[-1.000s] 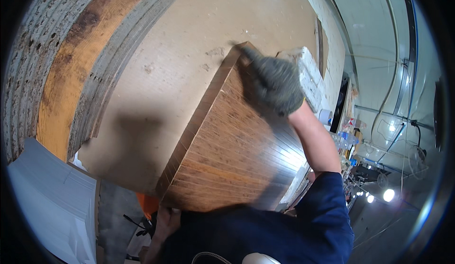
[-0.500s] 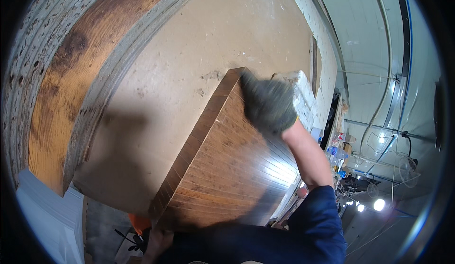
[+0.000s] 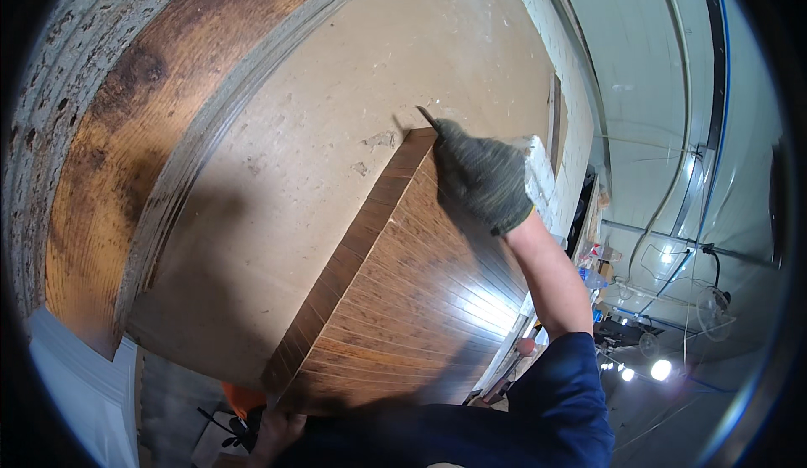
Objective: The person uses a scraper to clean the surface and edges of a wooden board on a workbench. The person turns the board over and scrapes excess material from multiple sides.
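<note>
Dark wood-grain laminate covers the panel (image 3: 420, 317), a large board with a striped brown face and a banded edge, which stands tilted against a bigger sheet of plain tan fibreboard (image 3: 336, 132). Nearest, at the lower edge of the view, the left hand (image 3: 273, 434) is bare and sits at the panel's bottom corner, just beside something orange; it is mostly hidden by the dark blue sleeve (image 3: 555, 409), so whether it clasps the edge or only steadies it cannot be told. Farther up, the right hand (image 3: 483, 174), in a grey-green knitted glove, lies on the panel's top corner, fingers curled over it in a clenched grip, and a thin dark pointed tip, perhaps a pencil or blade, sticks out past the fingers at the corner. The step in hand looks like holding the panel in place against the backing sheet while its top corner is marked or set. The next move would seem to call for keeping the lower corner from sliding while the upper hand works, since the board is wide and held at only two points. Beyond, a white block wall (image 3: 580, 73) and a cluttered workshop with bright lamps (image 3: 660, 370) lie to the right.
</note>
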Motion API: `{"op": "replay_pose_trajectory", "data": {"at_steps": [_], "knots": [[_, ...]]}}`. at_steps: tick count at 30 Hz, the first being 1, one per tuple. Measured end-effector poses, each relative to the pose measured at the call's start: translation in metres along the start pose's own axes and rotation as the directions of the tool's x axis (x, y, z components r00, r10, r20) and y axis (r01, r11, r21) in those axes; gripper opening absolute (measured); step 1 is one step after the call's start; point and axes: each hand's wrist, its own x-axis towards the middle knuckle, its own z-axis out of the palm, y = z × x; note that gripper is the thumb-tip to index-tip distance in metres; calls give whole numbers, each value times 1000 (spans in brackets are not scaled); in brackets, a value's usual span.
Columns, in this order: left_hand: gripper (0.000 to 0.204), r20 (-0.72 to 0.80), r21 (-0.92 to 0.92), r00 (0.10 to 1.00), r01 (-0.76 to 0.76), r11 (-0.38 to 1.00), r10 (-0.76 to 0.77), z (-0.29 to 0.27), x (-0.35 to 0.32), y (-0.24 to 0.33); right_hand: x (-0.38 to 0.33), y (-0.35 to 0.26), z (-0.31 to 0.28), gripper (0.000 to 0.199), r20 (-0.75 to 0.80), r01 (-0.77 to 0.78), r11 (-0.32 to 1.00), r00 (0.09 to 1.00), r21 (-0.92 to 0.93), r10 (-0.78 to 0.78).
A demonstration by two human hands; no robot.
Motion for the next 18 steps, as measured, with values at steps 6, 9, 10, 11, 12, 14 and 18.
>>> {"op": "replay_pose_trajectory", "data": {"at_steps": [6,9,10,11,12,14,18], "knots": [[40,-43,87,984,-166,982,170,0,4,0,13,-76,-21,47,16,137,947,989,290,-147],[40,-88,136,967,-227,964,240,1,3,-2,23,-37,-45,43,-45,-154,986,987,-69,151],[40,-61,133,975,-204,970,214,1,1,-4,16,-28,-33,41,49,-162,981,985,-107,168],[41,-62,224,962,-245,943,264,1,1,-7,9,-18,-16,40,49,-169,968,982,-184,181],[41,-51,464,924,-315,828,380,1,0,-10,-4,-12,4,40,18,-125,919,990,-374,142],[44,25,794,805,-376,478,592,5,-1,-17,-34,-22,48,39,-88,19,713,990,-701,-113],[58,-71,217,936,-324,921,346,10,6,-25,-90,-95,96,40,-66,16,153,854,-988,-516]]}}
